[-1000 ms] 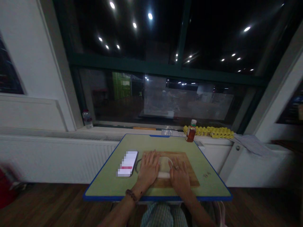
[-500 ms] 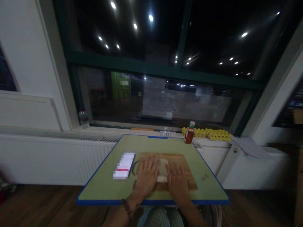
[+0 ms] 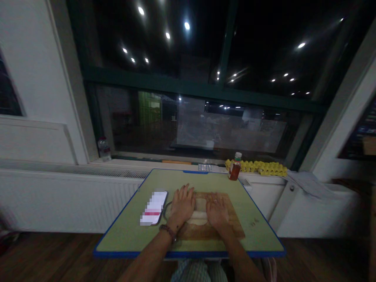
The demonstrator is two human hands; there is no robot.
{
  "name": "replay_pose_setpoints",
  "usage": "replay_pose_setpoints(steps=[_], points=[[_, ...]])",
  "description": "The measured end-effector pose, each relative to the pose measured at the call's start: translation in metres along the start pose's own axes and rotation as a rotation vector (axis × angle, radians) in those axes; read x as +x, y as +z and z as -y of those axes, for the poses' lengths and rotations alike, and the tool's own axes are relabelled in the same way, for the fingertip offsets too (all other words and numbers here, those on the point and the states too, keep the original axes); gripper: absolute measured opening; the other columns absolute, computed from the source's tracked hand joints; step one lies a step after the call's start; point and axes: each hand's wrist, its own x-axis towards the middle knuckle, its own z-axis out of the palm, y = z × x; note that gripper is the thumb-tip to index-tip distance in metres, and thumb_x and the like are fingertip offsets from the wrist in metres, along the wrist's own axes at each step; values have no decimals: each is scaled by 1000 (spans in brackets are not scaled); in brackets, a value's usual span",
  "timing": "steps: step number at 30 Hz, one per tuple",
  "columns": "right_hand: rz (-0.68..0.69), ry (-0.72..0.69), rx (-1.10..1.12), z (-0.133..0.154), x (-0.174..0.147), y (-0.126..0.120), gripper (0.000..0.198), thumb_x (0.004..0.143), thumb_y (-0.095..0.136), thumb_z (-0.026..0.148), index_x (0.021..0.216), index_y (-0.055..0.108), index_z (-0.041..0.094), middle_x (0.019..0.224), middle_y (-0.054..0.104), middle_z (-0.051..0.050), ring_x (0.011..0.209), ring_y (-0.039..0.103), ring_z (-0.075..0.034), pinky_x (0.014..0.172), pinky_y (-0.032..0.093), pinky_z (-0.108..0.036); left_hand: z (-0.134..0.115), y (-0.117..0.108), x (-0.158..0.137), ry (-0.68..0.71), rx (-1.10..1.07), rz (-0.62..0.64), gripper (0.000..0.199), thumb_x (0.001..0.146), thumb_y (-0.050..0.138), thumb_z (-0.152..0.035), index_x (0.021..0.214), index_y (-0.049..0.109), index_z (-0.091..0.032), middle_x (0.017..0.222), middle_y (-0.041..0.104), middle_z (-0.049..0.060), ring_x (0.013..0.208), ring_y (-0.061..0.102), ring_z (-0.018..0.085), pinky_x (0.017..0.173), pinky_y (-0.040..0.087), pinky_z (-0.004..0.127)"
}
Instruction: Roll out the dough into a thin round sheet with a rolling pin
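Pale flattened dough [image 3: 201, 204] lies on a wooden cutting board [image 3: 235, 219]. Across the dough runs a light-coloured rolling pin [image 3: 201, 215], showing only between my hands; its ends are hidden beneath them. My left hand [image 3: 182, 204] presses down at its left end, palm down, fingers stretched forward and apart. On the right end rests my right hand [image 3: 217, 212], also flat, with its fingers extended. A beaded bracelet [image 3: 168, 232] circles my left wrist.
The board sits on a small green table with a blue edge [image 3: 190, 254]. A phone [image 3: 154, 208] lies left of it. At the far right corner stands a bottle of reddish-brown liquid [image 3: 234, 167]. Yellow egg trays [image 3: 264, 168] and a clear bottle [image 3: 104, 149] are on the windowsill.
Both hands have slid forward, away from me, and the rolling pin has moved with them over the dough. More dough now shows on the near side of the pin.
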Motion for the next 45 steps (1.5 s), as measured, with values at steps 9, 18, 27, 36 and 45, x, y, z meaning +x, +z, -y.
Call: replay_pose_setpoints(steps=[9, 18, 27, 36, 45], points=[[-63, -7, 22, 0, -11, 4, 43, 96, 32, 21, 131, 57, 19, 141, 50, -8, 139, 33, -26, 116, 17, -49, -3, 2, -13, 44, 31, 16, 41, 96, 35, -30, 129, 55, -17, 144, 47, 13, 134, 39, 29, 111, 23, 53], [-144, -101, 71, -2, -52, 5, 44, 98, 29, 23, 136, 52, 26, 142, 50, 0, 138, 34, -22, 116, 19, -44, -11, -1, -51, 147, -11, -112, 39, 95, 36, -26, 129, 54, -26, 147, 45, 5, 137, 34, 24, 114, 19, 49], [80, -19, 13, 4, 19, -8, 45, 95, 32, 21, 133, 55, 14, 144, 45, -11, 141, 29, -26, 114, 21, -44, -1, 0, 10, -83, -9, 61, 45, 94, 37, -26, 135, 49, -13, 148, 41, 16, 136, 36, 31, 109, 27, 52], [-156, -196, 68, -10, -40, 12, 45, 96, 33, 24, 139, 48, 29, 147, 44, 1, 140, 30, -21, 116, 20, -44, -16, 6, -45, 73, -43, -141, 38, 93, 41, -27, 127, 57, -25, 144, 48, 5, 136, 37, 25, 115, 19, 50], [9, -77, 58, -1, 0, 0, 45, 97, 29, 27, 130, 59, 24, 140, 52, -6, 139, 34, -24, 115, 19, -44, -8, -4, -10, 17, -15, 17, 41, 92, 39, -27, 128, 55, -17, 144, 47, 12, 133, 39, 28, 110, 25, 50]])
